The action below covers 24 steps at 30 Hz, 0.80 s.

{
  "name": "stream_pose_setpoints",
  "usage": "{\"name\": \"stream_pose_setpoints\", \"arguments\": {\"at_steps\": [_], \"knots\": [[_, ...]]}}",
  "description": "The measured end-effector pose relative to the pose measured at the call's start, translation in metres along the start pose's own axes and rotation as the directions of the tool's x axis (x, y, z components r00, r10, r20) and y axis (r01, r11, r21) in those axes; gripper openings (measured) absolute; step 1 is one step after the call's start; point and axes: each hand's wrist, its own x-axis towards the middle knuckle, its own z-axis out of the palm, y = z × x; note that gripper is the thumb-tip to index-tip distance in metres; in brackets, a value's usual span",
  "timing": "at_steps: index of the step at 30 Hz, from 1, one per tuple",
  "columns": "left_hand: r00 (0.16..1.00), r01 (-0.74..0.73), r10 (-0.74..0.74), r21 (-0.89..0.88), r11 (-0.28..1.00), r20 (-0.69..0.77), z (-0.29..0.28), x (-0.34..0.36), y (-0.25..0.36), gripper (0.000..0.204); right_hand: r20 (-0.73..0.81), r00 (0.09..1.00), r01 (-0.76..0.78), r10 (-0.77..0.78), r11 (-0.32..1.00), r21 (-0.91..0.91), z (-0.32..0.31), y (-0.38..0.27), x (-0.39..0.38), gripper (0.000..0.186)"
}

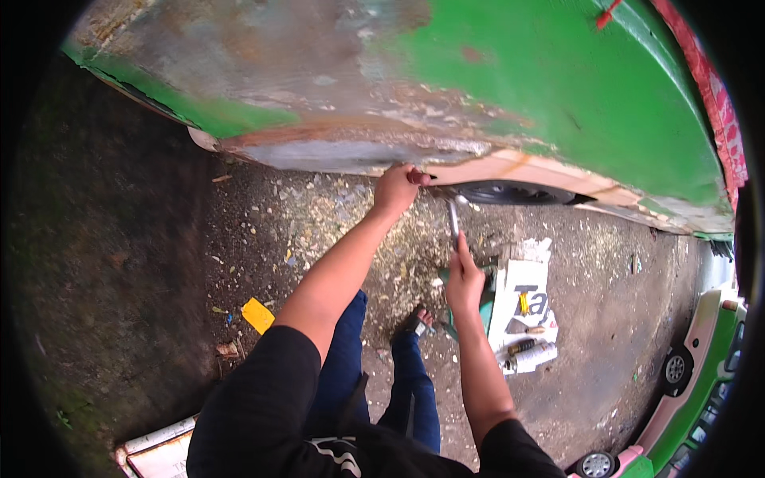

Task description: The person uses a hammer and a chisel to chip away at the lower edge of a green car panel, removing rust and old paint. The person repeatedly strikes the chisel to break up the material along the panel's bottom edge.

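My left hand [394,191] is closed at the lower edge of the car body [494,88], just left of the wheel arch. A short tool with a reddish-brown handle [418,178] shows in its grip; the kind of tool cannot be made out. My right hand [464,285] grips a hammer [454,219], its metal head raised to just below the tyre [518,192] and a little right of my left hand. The panel is green on the right, with bare, rusty metal and grey filler on the left. A pale pink strip runs along the sill.
Right of my feet, a white printed sheet [522,275] holds a spray can [532,358] and small tools. A yellow card [257,315] lies on the littered ground. A white rusty-edged panel [159,450] is at lower left; another green-and-pink car [709,366] stands at right.
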Motion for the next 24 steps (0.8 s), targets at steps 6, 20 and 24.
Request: {"name": "stream_pose_setpoints", "arguments": {"at_steps": [6,20,24], "knots": [[0.995,-0.098,0.1,0.145,0.985,-0.012,0.01,0.007,-0.011,0.029,-0.305,0.931,0.274,-0.201,0.937,0.218,0.024,0.006,-0.011,0.05],[0.999,-0.025,0.032,0.248,0.968,-0.027,0.031,0.008,-0.007,0.015,-0.33,0.929,0.078,0.17,0.78,0.621,0.007,0.016,-0.018,0.048],[1.0,-0.017,0.019,0.181,0.983,-0.009,0.029,0.008,-0.014,0.018,-0.094,0.984,-0.08,0.149,0.852,0.517,0.029,0.02,-0.002,0.048]]}}
